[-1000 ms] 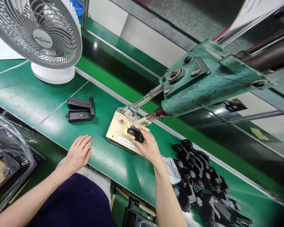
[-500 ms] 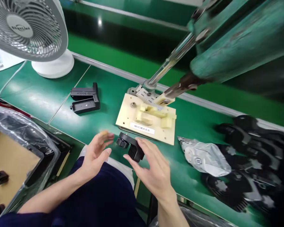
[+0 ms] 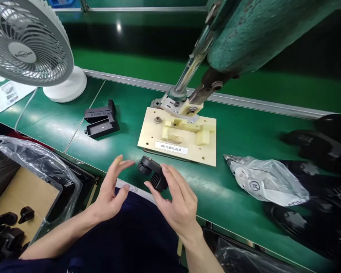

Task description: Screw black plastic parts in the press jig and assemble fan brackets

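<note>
My right hand [image 3: 176,201] pinches a small black plastic part [image 3: 153,174] with a ribbed end and a round knob, held above the near edge of the green bench. My left hand [image 3: 111,191] hovers just left of the part with its fingers spread, holding nothing. Behind the part lies a cream jig plate [image 3: 204,149] with raised blocks and a white label. The green press arm [image 3: 244,34] reaches down onto the jig's far edge.
Two black housings [image 3: 100,120] lie left of the jig. A white fan [image 3: 31,49] stands at the far left. A crumpled clear bag [image 3: 268,180] and a pile of black parts [image 3: 324,159] sit at the right. A plastic-lined bin [image 3: 22,197] holds black parts at lower left.
The black part has come off the jig and moved toward me in my right hand. My left hand lifted off the bench and rose beside the part. The view tilted downward.
</note>
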Demonstrator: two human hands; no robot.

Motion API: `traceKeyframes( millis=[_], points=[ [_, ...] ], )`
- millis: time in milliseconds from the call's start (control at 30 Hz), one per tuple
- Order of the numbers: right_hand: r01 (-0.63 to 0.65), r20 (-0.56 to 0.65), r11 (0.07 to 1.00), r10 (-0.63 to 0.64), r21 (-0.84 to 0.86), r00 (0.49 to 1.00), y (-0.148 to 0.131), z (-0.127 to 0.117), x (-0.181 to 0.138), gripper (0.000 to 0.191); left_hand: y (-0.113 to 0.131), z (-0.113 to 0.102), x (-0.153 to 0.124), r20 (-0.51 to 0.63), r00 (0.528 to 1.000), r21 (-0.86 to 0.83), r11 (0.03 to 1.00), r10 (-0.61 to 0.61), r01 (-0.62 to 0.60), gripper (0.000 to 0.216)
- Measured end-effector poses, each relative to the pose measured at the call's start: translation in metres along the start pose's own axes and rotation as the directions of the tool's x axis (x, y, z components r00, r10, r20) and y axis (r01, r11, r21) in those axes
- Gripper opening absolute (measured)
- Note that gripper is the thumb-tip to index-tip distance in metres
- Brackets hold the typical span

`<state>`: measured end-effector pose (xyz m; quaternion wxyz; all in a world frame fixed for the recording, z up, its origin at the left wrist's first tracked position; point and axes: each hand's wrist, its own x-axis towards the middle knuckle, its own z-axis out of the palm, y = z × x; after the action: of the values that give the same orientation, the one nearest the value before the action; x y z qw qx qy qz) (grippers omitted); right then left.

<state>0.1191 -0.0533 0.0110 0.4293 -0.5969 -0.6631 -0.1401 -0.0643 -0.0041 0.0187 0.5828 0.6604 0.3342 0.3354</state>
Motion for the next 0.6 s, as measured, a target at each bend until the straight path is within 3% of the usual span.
traceKeyframes(
  millis=[33,133,200,267,367,500,600],
  points=[
    [-0.002,-0.006,1.000,0.002,0.005,1.000,-0.0004,0.0001,-0.0006,0.079,-0.0001,0.0001,0.0002,-0.002,1.000,0.022,1.000,0.015,-0.015,0.070],
    [-0.010,-0.022,1.000,0.010,0.017,1.000,-0.0018,-0.0002,-0.0020,0.077,-0.0024,0.0018,0.0006,0.157,0.986,0.094,0.995,-0.056,0.041,0.074],
    [-0.016,-0.024,1.000,0.017,0.021,1.000,-0.0023,-0.0007,-0.0027,0.077,-0.0040,0.0034,0.0010,0.085,0.995,0.133,0.990,-0.060,0.048,0.071],
    [-0.021,-0.015,1.000,0.021,0.023,1.000,-0.0020,-0.0014,-0.0035,0.077,-0.0046,0.0042,0.0017,-0.013,1.000,0.145,0.989,0.011,-0.009,0.070],
    [-0.030,-0.011,0.999,0.031,0.010,0.999,0.0000,-0.0026,-0.0047,0.078,-0.0035,0.0039,0.0031,0.146,0.989,0.183,0.982,0.021,-0.048,0.076],
    [-0.007,-0.015,1.000,0.008,0.002,1.000,0.0030,-0.0027,-0.0060,0.076,-0.0022,0.0039,0.0033,0.090,0.993,0.200,0.976,0.071,-0.088,0.081],
    [-0.006,-0.023,1.000,0.006,0.002,1.000,0.0026,-0.0017,-0.0087,0.072,-0.0062,0.0070,-0.0001,0.188,0.978,0.108,0.987,0.094,-0.116,0.084]
  ],
)
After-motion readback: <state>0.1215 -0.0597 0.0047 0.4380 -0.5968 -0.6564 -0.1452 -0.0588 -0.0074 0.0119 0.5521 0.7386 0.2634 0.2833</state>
